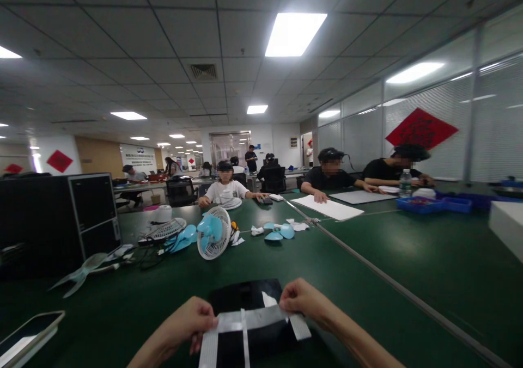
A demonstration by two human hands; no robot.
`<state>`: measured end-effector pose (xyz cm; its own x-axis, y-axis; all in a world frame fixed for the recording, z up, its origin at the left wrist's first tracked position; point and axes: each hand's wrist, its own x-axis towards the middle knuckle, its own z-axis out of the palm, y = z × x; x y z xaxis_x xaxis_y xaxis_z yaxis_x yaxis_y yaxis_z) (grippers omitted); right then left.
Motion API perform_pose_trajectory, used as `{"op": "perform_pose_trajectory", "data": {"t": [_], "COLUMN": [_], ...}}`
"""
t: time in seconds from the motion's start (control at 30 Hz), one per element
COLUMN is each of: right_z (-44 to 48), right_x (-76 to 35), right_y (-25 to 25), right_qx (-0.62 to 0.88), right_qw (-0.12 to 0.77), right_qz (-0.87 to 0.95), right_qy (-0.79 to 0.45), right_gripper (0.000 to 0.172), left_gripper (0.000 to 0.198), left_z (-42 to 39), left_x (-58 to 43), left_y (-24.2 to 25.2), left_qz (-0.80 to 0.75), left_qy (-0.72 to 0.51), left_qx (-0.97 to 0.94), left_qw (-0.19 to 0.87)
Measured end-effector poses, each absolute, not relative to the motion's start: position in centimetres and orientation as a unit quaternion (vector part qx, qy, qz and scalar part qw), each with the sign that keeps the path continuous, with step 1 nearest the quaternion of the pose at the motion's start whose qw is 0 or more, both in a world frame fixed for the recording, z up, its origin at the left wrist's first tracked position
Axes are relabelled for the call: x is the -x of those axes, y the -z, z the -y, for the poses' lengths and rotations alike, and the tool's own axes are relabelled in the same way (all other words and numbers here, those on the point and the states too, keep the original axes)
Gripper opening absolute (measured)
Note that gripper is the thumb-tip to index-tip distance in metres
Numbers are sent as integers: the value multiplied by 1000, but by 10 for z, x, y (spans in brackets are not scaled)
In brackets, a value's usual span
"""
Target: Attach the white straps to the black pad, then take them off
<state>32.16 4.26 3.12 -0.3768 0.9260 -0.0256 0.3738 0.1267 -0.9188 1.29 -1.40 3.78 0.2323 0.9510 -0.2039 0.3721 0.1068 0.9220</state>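
Note:
Both my hands hold a strip of grey-white tape (pixel 249 320) stretched across a black flat object (pixel 245 297) on the green table (pixel 368 270). My left hand (pixel 188 324) pinches the strip's left end, fingers closed. My right hand (pixel 304 302) pinches its right end, fingers closed. Further strips of the same tape hang down from it, one at the left end, a thin one in the middle and a short one under my right hand. A small white scrap (pixel 268 299) lies on the black object.
A phone (pixel 28 335) lies at the near left edge. A black box (pixel 57 215) stands at left. Small fans (pixel 213 233), blue blades (pixel 278 232) and cables lie mid-table. Several people sit across the table with white sheets (pixel 327 207) and a blue tray (pixel 425 203).

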Motion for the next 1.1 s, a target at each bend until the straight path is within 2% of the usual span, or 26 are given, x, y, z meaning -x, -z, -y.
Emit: {"op": "perform_pose_trajectory", "data": {"t": [0.23, 0.6, 1.1], "right_z": [-49, -44, -31], "right_x": [-315, -313, -311], "right_y": [-11, -11, -23], "right_qx": [480, 490, 523], "right_qw": [272, 261, 227], "right_qz": [719, 755, 793], "right_qy": [-423, -349, -216], "right_gripper": [10, 12, 11], "left_gripper": [41, 43, 19], "left_z": [6, 4, 3], "left_x": [-8, -12, -11], "left_y": [-23, -21, -19], "left_qz": [-587, -621, -660], "left_qy": [-251, -211, -138], "left_qx": [-614, -621, -670], "left_qw": [464, 429, 310]}}
